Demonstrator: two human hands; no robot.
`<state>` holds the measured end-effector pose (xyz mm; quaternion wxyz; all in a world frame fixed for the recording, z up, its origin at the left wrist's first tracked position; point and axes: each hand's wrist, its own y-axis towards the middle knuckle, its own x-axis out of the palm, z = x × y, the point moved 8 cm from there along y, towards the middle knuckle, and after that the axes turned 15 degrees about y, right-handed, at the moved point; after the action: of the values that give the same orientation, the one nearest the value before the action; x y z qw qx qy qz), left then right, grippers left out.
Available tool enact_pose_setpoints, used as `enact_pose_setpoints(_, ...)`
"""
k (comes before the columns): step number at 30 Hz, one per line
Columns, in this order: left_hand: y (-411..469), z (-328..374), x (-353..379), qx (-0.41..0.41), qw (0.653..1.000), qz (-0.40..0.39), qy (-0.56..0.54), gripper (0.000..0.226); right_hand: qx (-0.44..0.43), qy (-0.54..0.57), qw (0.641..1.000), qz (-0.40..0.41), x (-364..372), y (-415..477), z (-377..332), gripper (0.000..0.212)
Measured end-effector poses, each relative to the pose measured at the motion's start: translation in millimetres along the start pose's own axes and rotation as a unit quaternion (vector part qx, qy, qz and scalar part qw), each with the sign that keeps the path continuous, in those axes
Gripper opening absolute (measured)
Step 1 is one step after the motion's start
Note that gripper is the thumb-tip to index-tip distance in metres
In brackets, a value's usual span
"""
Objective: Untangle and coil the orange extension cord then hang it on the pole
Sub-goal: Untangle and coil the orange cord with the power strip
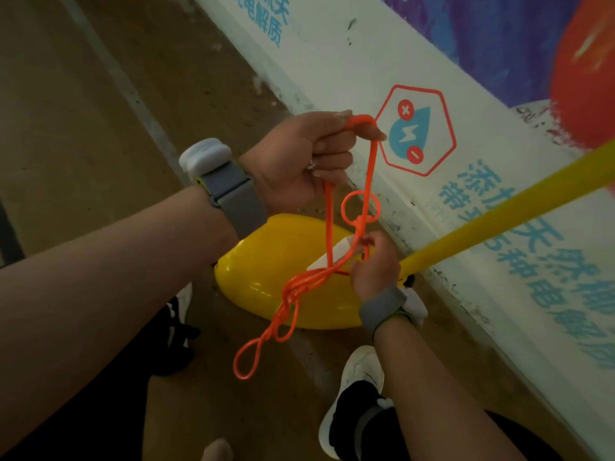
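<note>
Looking down from the head. Holding the orange cord [370,168] up in the air with both hands, in front of a printed wall [332,61]. Gripping the top bend of the cord with the left hand [299,158], fingers curled tight round it, up high. Pinching the cord lower down with the right hand [374,267], fingers closed on it just under a knot [361,222] with a little round ring in it. Hands apart, one above the other, with two lines of cord running down between them. Hanging down and to the left from there in twisted strands, ending in a long loop [243,376] above the brown floor [100,111]. Just behind the cord, a shiny yellow base [263,274] on the floor, with a white tag [332,259] on top. Rising from the base up to the right, a yellow pole [499,217], tilted in this view, cord not hung on it. On the wall, blue Chinese writing: "电解质" at the top, and lower down words with "天然" and "电解质" again. Beside the left hand, a red six-sided badge [417,131] with a blue drop, a white lightning bolt, a small cross and a minus. On both wrists, grey bands [233,197] with white boxes. At the bottom, white and black shoes [356,394].
</note>
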<state>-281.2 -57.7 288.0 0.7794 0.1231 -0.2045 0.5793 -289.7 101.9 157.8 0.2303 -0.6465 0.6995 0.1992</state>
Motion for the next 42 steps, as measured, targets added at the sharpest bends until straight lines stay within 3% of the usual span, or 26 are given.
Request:
enact_pose_setpoints(3, -18, 1, 22, 0.006, 0.995, -0.094, 0.031, 0.034, 0.087, 0.032, 0.995, 0.027, -13, -7, 17, 0.03)
enact_pose_setpoints(6, -40, 4, 49, 0.016, 0.978, -0.205, 0.047, 0.036, 0.164, 0.094, 0.98, 0.056, -33, -18, 21, 0.022)
enact_pose_setpoints(7, -46, 6, 53, 0.02, 0.972, -0.233, 0.033, 0.036, 0.204, 0.147, 0.967, 0.051, -33, -18, 27, 0.024)
enact_pose_setpoints(9, -60, 7, 56, 0.016, 0.961, -0.277, 0.003, 0.037, 0.279, 0.325, 0.902, 0.042, -27, -23, 34, 0.031)
enact_pose_setpoints(11, -73, 1, 52, -0.001, 0.955, -0.296, -0.004, 0.037, 0.31, 0.426, 0.85, 0.015, -17, -26, 37, 0.029)
enact_pose_setpoints(14, -87, -6, 43, 0.002, 0.968, -0.252, -0.001, 0.031, 0.34, 0.474, 0.812, 0.0, -8, -39, 44, 0.039)
enact_pose_setpoints(16, -93, -9, 35, 0.014, 0.983, -0.18, -0.038, 0.029, 0.362, 0.494, 0.791, -0.012, 1, -59, 51, 0.041)
enact_pose_setpoints(21, -102, -31, 7, 0.0, 0.995, -0.002, -0.098, 0.023, 0.391, 0.486, 0.782, -0.021, 12, -104, 61, 0.043)
enact_pose_setpoints(26, -122, -52, 1, -0.007, 0.986, 0.056, -0.159, 0.02, 0.479, 0.484, 0.731, -0.043, 33, -166, 78, 0.025)
enact_pose_setpoints(30, -134, -57, 35, -0.036, 0.983, -0.06, -0.169, 0.031, 0.465, 0.458, 0.756, -0.042, 45, -191, 86, 0.019)
enact_pose_setpoints(34, -149, -80, 89, -0.069, 0.971, -0.23, -0.018, 0.037, 0.448, 0.425, 0.785, -0.041, 54, -202, 96, 0.019)
enact_pose_setpoints(36, -156, -90, 104, -0.072, 0.957, -0.278, 0.026, 0.037, 0.43, 0.406, 0.805, -0.055, 54, -204, 91, 0.014)
enact_pose_setpoints(38, -156, -94, 106, -0.085, 0.956, -0.279, 0.036, 0.038, 0.407, 0.399, 0.819, -0.069, 58, -203, 88, 0.021)
enact_pose_setpoints(42, -144, -91, 86, -0.096, 0.974, -0.192, 0.069, 0.043, 0.351, 0.437, 0.824, -0.08, 66, -202, 83, 0.036)
